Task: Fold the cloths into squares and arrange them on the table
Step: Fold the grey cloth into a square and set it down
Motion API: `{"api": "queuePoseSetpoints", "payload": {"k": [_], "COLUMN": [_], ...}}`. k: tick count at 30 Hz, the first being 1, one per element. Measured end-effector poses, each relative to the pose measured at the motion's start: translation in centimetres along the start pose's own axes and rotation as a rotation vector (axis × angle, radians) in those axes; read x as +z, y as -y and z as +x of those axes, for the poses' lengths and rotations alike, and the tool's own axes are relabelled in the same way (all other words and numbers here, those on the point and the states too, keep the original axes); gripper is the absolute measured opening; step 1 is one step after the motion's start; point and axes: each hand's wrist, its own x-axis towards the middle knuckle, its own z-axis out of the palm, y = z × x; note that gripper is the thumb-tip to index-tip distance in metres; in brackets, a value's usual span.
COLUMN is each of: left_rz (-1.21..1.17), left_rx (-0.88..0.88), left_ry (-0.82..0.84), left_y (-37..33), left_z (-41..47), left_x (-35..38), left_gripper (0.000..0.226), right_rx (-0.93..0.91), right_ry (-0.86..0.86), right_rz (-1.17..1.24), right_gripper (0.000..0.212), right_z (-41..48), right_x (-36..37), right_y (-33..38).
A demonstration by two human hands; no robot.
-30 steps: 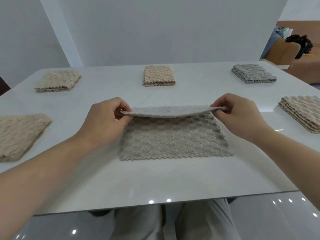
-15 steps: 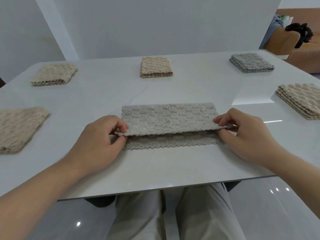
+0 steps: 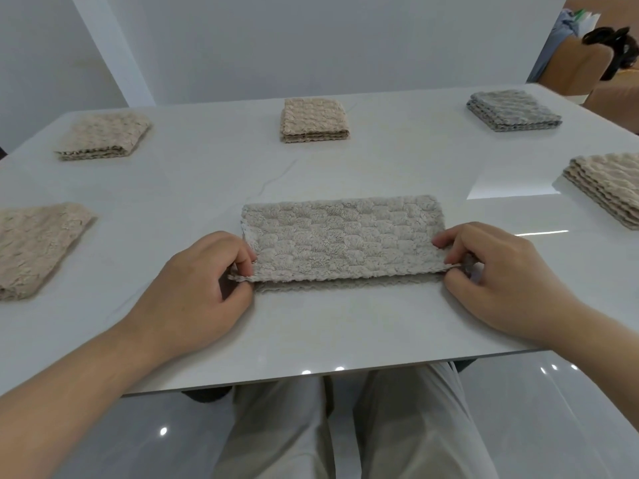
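The person's left hand is pinching the near left corner of the grey-beige cloth, with thumb and curled fingers closing on the upper layer right at its edge. The right hand is doing the same at the near right corner, fingers bent and the corner caught between thumb and forefinger. Between the two hands the cloth is lying folded in half as a long rectangle, flat on the white tabletop just in front of the person. The upper layer's near edge is sitting a little short of the lower one, so a thin scalloped strip of the bottom layer is showing along the front (the two edges are not quite meeting).

Five folded cloths are resting around it, well apart from one another on the same tabletop. The near-left beige cloth is running out of sight at the side. The far-left beige cloth, the far-middle beige cloth and the grey cloth are sitting in a row along the far side. The right-edge beige cloth is lying at the right, partly cut off from where I am looking.

A plain pale wall is standing behind the far edge. A brown chair is showing past the far right corner, with something dark on it that I cannot make out. The person's light trousers are showing below the near edge, and the glossy floor is throwing back small spots of light.
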Motion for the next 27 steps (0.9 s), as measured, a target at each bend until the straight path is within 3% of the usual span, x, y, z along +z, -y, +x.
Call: {"api": "queuePoseSetpoints", "payload": {"k": [6, 10, 15, 21, 24, 27], "left_rz": [0.042, 0.080, 0.109, 0.104, 0.194, 0.345], "left_rx": [0.030, 0.093, 0.091, 0.067, 0.108, 0.080], "left_ry": [0.021, 0.012, -0.006, -0.005, -0.017, -0.043], "left_y": [0.14, 0.15, 0.24, 0.21, 0.23, -0.20], "left_z": [-0.31, -0.61, -0.59, -0.48, -0.15, 0.03], "left_x": [0.12, 0.23, 0.31, 0.32, 0.20, -0.12], "left_gripper": [0.017, 0.005, 0.018, 0.016, 0.022, 0.029], "right_rx": [-0.017, -0.034, -0.029, 0.004, -0.018, -0.050], "right_ry": [-0.006, -0.015, -0.008, 0.000, -0.002, -0.012], "right_rz": [-0.028, -0.042, -0.054, -0.066, -0.106, -0.193], "right_gripper": [0.020, 0.019, 0.015, 0.017, 0.004, 0.014], "right_z": [-0.17, -0.18, -0.26, -0.29, -0.24, -0.12], "right_x": [0.28, 0.45, 0.41, 0.38, 0.42, 0.11], "right_y": [-0.13, -0.12, -0.01, -0.06, 0.32, 0.72]}}
